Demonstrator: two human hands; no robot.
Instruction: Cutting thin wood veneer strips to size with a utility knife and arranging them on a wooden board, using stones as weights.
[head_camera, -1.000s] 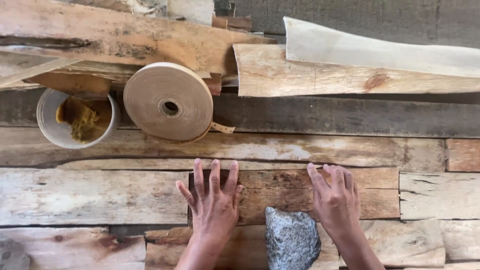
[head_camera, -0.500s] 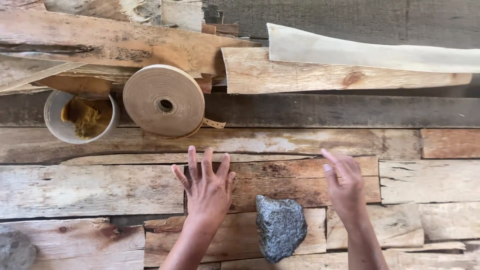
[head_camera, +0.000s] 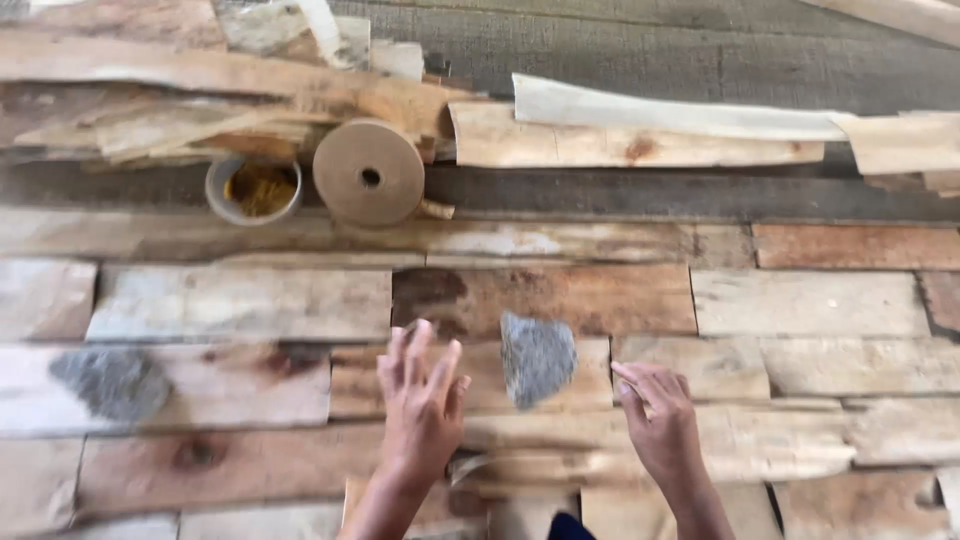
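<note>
Thin wooden veneer pieces (head_camera: 540, 300) lie side by side in rows, forming a patchwork sheet. A grey stone (head_camera: 537, 358) rests on the pieces between my hands. My left hand (head_camera: 422, 403) hovers just left of the stone, fingers spread, holding nothing. My right hand (head_camera: 657, 420) is to the stone's right, fingers loosely curled, with nothing visible in it. Neither hand touches the stone.
A brown tape roll (head_camera: 369, 172) stands beside a round pot of yellowish paste (head_camera: 254, 189) at the upper left. Loose veneer strips (head_camera: 640, 135) are piled along the back. A second grey stone (head_camera: 112, 382) lies on the veneer at the left.
The view has pulled back and shifted, showing more of the sheet. Both hands have lifted off the veneer and drawn back toward me; the stone stays in place.
</note>
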